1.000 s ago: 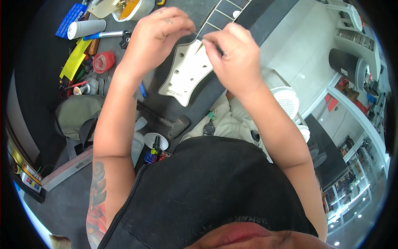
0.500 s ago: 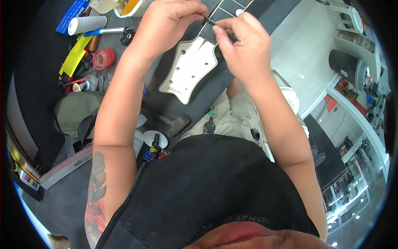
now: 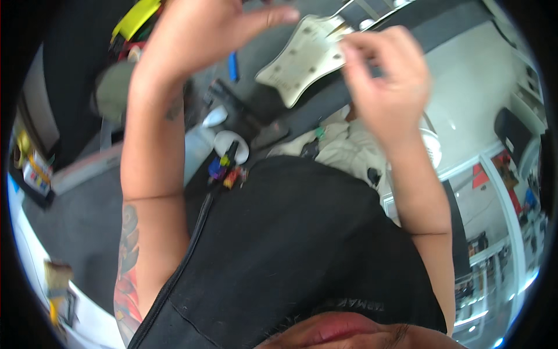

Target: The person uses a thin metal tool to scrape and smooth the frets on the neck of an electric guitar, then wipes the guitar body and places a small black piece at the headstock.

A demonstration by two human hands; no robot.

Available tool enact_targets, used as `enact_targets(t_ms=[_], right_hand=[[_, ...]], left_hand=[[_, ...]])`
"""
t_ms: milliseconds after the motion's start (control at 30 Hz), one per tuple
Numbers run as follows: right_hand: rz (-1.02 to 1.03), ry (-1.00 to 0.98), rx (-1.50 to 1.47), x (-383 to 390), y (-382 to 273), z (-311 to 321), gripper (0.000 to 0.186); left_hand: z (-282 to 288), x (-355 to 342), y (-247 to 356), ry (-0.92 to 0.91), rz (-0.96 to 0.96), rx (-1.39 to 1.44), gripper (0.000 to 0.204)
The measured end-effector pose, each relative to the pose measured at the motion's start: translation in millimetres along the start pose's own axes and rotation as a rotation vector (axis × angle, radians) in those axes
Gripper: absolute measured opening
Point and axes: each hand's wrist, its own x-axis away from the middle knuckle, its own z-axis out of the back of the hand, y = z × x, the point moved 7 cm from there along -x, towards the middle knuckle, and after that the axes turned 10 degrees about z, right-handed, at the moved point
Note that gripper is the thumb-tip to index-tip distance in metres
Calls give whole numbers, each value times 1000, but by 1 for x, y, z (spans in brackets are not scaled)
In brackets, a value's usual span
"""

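A white guitar headstock (image 3: 302, 55) with several dark holes lies face up in the upper middle, joined to a fretted neck (image 3: 365, 8) that runs off the top edge. My right hand (image 3: 394, 78) is just right of the headstock, its fingers curled and its thumb and forefinger close together; motion smears it, and what it pinches, if anything, is hidden. Up and to the left of the headstock, my left hand (image 3: 203, 29) is raised with the thumb stretched out. The top edge cuts off most of its other fingers.
A hammer (image 3: 270, 134) lies below the headstock, near a white round dish (image 3: 239, 152). Left of them are a blue stick (image 3: 233, 66), a grey-green fabric item (image 3: 113, 92) and a yellow sheet (image 3: 136, 20). A brush (image 3: 57, 273) lies at the lower left.
My hands have moved apart, the left toward the upper left and the right to the right. The thin dark piece between them no longer shows. My view has shifted, moving the headstock rightward and up.
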Motion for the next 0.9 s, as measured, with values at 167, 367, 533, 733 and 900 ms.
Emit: enact_targets(t_ms=[167, 367, 533, 733, 900], right_hand=[[25, 34, -71, 12, 35, 50, 11], [-18, 0, -109, 43, 77, 93, 11], [-75, -45, -130, 65, 68, 114, 12], [-85, -211, -237, 86, 60, 107, 12], [-57, -259, -303, 89, 38, 102, 10]], left_hand=[[34, 63, -13, 107, 432, -293, 22], [-37, 160, -13, -258, 626, -502, 29], [-99, 249, -41, -259, 1082, -567, 36], [-164, 314, -115, -108, 1263, -597, 36], [-172, 333, -120, 63, 1314, -583, 29]])
